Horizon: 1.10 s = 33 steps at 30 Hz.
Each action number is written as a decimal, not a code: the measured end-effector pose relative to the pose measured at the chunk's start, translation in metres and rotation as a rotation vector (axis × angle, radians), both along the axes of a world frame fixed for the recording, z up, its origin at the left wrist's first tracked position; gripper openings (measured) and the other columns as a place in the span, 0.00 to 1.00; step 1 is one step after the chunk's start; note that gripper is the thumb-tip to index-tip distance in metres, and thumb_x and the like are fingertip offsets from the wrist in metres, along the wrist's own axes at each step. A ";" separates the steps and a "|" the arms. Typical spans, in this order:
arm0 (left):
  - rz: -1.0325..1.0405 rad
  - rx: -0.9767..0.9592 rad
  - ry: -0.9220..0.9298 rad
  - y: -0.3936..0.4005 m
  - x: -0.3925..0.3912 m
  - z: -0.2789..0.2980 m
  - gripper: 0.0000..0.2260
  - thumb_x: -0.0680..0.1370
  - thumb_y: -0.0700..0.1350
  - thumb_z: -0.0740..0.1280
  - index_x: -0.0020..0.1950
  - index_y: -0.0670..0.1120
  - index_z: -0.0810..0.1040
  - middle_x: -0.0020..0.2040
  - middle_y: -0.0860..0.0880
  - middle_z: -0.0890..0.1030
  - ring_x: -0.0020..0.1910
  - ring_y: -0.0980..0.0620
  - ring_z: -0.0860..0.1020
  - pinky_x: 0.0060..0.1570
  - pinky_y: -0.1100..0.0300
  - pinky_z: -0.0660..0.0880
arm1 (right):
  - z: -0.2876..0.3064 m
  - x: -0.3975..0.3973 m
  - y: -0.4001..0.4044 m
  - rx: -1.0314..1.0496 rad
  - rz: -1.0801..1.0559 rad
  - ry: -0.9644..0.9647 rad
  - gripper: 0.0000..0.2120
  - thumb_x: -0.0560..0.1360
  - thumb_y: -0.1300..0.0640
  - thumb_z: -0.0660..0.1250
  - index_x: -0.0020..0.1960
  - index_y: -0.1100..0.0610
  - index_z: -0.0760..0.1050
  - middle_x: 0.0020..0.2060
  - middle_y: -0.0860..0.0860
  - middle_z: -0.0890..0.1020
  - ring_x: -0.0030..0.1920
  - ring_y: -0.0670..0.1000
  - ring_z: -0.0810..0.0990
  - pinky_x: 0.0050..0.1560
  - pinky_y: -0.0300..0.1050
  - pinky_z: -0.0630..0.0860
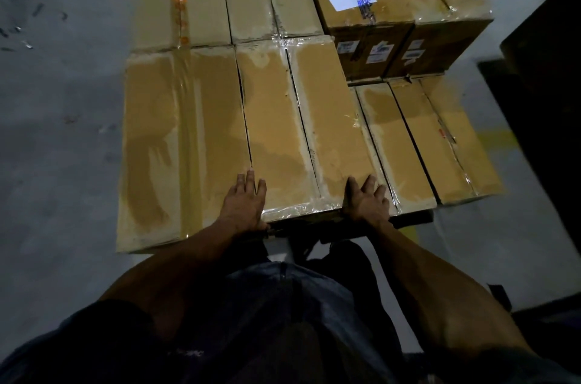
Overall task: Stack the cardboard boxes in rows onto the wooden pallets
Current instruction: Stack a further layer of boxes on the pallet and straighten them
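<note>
Both forearms come in from 6 o'clock, and each hand lands on the near end of the same cardboard box. From the head cam, the left hand lies with fingers straight on the box's top near corner, and the right hand has fingers spread over the other near corner – neither curls round anything, so my guess is he's shoving it flush into the row, not lifting. It sits tight between a wide box at 9 o'clock and lower boxes at 3. Two taller cartons sit at 1 o'clock. I can't really make out the pallet – just dark stuff under the near edge.
</note>
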<state>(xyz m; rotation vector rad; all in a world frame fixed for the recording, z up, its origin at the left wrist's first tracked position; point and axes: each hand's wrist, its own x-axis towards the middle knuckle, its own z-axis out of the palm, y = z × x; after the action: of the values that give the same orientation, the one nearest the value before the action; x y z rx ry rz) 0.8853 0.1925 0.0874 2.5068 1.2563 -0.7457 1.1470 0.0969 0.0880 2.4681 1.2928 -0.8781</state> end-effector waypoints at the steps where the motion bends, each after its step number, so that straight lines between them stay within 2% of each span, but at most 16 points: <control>1: 0.012 -0.025 0.005 0.000 0.001 0.003 0.53 0.72 0.66 0.71 0.81 0.41 0.45 0.80 0.33 0.41 0.80 0.32 0.45 0.76 0.42 0.55 | 0.001 -0.003 -0.003 0.006 -0.007 0.009 0.38 0.78 0.44 0.68 0.80 0.48 0.51 0.80 0.62 0.43 0.79 0.69 0.45 0.75 0.64 0.54; 3: 0.033 -0.067 0.011 0.001 0.003 0.009 0.52 0.73 0.64 0.71 0.81 0.41 0.44 0.80 0.34 0.39 0.80 0.32 0.44 0.77 0.42 0.55 | 0.004 -0.009 -0.010 0.046 -0.004 0.024 0.28 0.77 0.42 0.67 0.72 0.50 0.63 0.78 0.61 0.53 0.77 0.66 0.53 0.73 0.63 0.59; 6: 0.038 -0.100 0.037 0.003 0.005 0.018 0.49 0.73 0.63 0.72 0.81 0.42 0.48 0.81 0.34 0.41 0.80 0.33 0.47 0.75 0.42 0.59 | 0.009 -0.015 -0.021 0.185 -0.017 0.079 0.18 0.78 0.44 0.66 0.61 0.55 0.73 0.67 0.59 0.70 0.67 0.63 0.70 0.64 0.56 0.71; 8: 0.002 -0.103 0.074 0.005 0.010 0.026 0.43 0.75 0.62 0.70 0.79 0.41 0.54 0.80 0.33 0.47 0.79 0.33 0.52 0.73 0.43 0.62 | 0.014 -0.019 -0.027 0.345 -0.090 0.134 0.16 0.80 0.50 0.65 0.62 0.59 0.76 0.61 0.59 0.76 0.62 0.62 0.76 0.59 0.52 0.74; 9: -0.016 -0.097 0.080 0.006 0.014 0.030 0.38 0.76 0.61 0.69 0.77 0.41 0.58 0.79 0.33 0.53 0.78 0.35 0.56 0.71 0.44 0.64 | 0.018 -0.020 -0.028 0.404 -0.145 0.149 0.17 0.81 0.51 0.64 0.63 0.61 0.76 0.62 0.59 0.78 0.62 0.61 0.77 0.59 0.51 0.74; 11: -0.044 -0.057 0.049 0.012 0.022 0.035 0.27 0.78 0.59 0.66 0.69 0.43 0.69 0.72 0.37 0.70 0.70 0.39 0.67 0.64 0.48 0.69 | 0.022 -0.020 -0.028 0.464 -0.265 0.177 0.19 0.81 0.51 0.63 0.67 0.62 0.76 0.65 0.59 0.78 0.64 0.60 0.77 0.62 0.50 0.74; 13: -0.046 -0.020 -0.008 0.017 0.033 0.040 0.21 0.79 0.58 0.63 0.63 0.44 0.73 0.62 0.42 0.77 0.62 0.42 0.72 0.57 0.50 0.71 | 0.023 -0.015 -0.027 0.478 -0.330 0.203 0.21 0.80 0.49 0.63 0.67 0.61 0.76 0.65 0.58 0.78 0.64 0.59 0.77 0.63 0.51 0.75; 17: -0.019 -0.057 -0.142 0.025 0.060 0.050 0.18 0.81 0.56 0.60 0.60 0.43 0.74 0.56 0.41 0.78 0.58 0.40 0.75 0.48 0.53 0.71 | 0.025 0.001 -0.027 0.465 -0.381 0.197 0.22 0.80 0.49 0.64 0.68 0.61 0.76 0.64 0.60 0.78 0.64 0.60 0.76 0.63 0.51 0.74; 21: -0.105 -0.187 -0.257 0.027 0.081 0.053 0.26 0.76 0.58 0.52 0.61 0.41 0.74 0.54 0.40 0.79 0.56 0.39 0.76 0.50 0.49 0.76 | 0.031 0.009 -0.039 0.419 -0.466 0.188 0.23 0.79 0.47 0.65 0.68 0.59 0.76 0.64 0.59 0.78 0.64 0.60 0.76 0.64 0.51 0.74; 27: -0.342 -0.192 -0.314 0.024 0.103 0.049 0.20 0.81 0.53 0.56 0.65 0.42 0.76 0.59 0.42 0.81 0.59 0.40 0.77 0.52 0.50 0.77 | 0.041 -0.013 -0.081 0.378 -0.688 0.150 0.25 0.79 0.44 0.65 0.71 0.58 0.73 0.67 0.57 0.76 0.68 0.58 0.73 0.66 0.50 0.70; 30: -0.472 -0.225 -0.347 0.024 0.102 0.039 0.20 0.80 0.53 0.55 0.63 0.42 0.76 0.57 0.42 0.81 0.58 0.40 0.78 0.52 0.50 0.77 | 0.038 -0.043 -0.105 0.377 -0.845 0.120 0.27 0.80 0.45 0.64 0.74 0.58 0.69 0.71 0.57 0.73 0.71 0.57 0.70 0.71 0.49 0.66; 33: -0.635 -0.265 -0.361 0.017 0.097 0.032 0.21 0.80 0.54 0.54 0.63 0.42 0.75 0.55 0.41 0.81 0.55 0.40 0.78 0.50 0.50 0.77 | 0.040 -0.085 -0.132 0.406 -0.995 0.052 0.28 0.80 0.44 0.64 0.74 0.58 0.69 0.71 0.58 0.73 0.71 0.58 0.70 0.71 0.50 0.66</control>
<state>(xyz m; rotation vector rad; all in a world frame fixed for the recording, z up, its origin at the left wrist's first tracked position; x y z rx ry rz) 0.9822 0.2093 0.1194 2.6476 0.2174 -0.4923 1.0620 -0.0348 0.1276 3.4688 0.1492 -0.8986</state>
